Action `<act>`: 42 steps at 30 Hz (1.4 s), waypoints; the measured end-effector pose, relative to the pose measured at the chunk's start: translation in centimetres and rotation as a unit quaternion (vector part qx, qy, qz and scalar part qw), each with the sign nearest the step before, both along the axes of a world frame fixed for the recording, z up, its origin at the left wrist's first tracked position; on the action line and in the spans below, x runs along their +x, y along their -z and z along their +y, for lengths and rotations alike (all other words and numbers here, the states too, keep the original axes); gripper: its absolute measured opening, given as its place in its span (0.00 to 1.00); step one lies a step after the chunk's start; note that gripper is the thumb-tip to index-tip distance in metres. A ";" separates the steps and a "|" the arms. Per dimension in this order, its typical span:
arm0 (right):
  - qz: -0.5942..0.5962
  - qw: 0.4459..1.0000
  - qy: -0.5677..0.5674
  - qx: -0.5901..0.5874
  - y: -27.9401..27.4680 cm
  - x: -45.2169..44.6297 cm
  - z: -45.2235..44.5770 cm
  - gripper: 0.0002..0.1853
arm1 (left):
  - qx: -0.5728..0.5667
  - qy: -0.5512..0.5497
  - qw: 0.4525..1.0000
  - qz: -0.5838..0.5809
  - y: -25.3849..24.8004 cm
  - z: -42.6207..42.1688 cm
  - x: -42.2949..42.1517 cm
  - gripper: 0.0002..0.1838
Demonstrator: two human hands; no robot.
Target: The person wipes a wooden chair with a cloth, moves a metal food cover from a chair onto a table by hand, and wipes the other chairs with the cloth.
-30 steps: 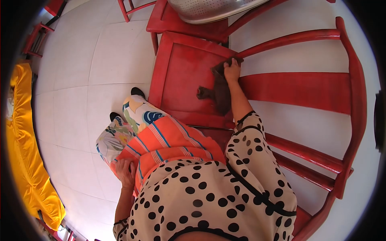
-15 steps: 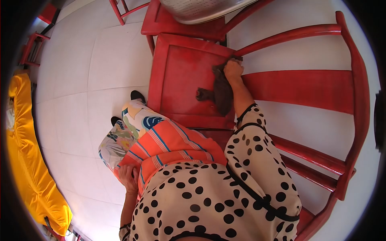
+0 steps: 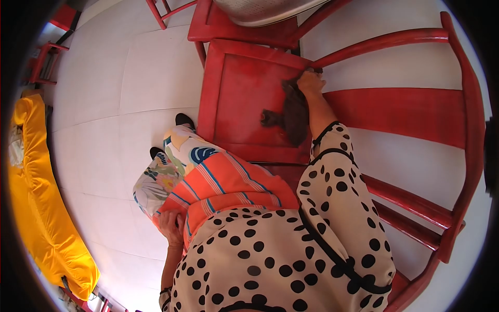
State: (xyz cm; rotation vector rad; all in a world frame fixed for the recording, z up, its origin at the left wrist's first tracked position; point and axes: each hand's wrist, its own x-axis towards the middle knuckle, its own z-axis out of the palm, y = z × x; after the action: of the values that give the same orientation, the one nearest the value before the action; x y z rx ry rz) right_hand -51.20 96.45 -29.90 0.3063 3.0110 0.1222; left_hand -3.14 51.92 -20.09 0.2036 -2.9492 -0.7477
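While the left hand [image 3: 170,227] rests with bent fingers on the orange garment [image 3: 223,179] over the lap, and whether it grips any fabric cannot be told, the right hand [image 3: 312,83] is clamped on one end of the dark cloth [image 3: 295,114] at the seat's far rear corner, beside the backrest [image 3: 395,112]. The rest of the cloth lies bunched on the red seat [image 3: 244,99] near its back edge, a rolled end pointing toward the middle. Just beyond stands a second chair [image 3: 213,26], partly covered in view by a metal colander [image 3: 270,10].
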 end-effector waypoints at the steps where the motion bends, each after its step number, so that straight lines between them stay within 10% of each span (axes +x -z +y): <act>1: 0.011 1.000 -0.005 0.003 0.5 -0.2 0.4 0.22 | 0.002 -0.002 1.000 0.001 -0.2 0.1 0.0 0.03; 8: 0.153 0.973 -0.102 0.140 4.7 2.8 -0.6 0.23 | 0.020 -0.001 1.000 0.005 -0.8 0.0 -0.1 0.04; 29: -0.004 0.988 -0.151 -0.004 -1.0 5.1 -2.2 0.11 | 0.020 -0.010 0.999 0.041 -0.4 0.1 0.1 0.03; 42: -0.102 0.981 -0.050 -0.155 -2.7 19.1 -7.6 0.24 | 0.039 -0.008 0.999 0.031 0.0 -0.3 0.7 0.03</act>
State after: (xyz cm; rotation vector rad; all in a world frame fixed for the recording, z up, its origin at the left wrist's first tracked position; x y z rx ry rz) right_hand -32.12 88.90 -27.19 0.1037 2.7834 -0.2867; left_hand -2.41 51.65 -20.07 0.2061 -2.8581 -0.8526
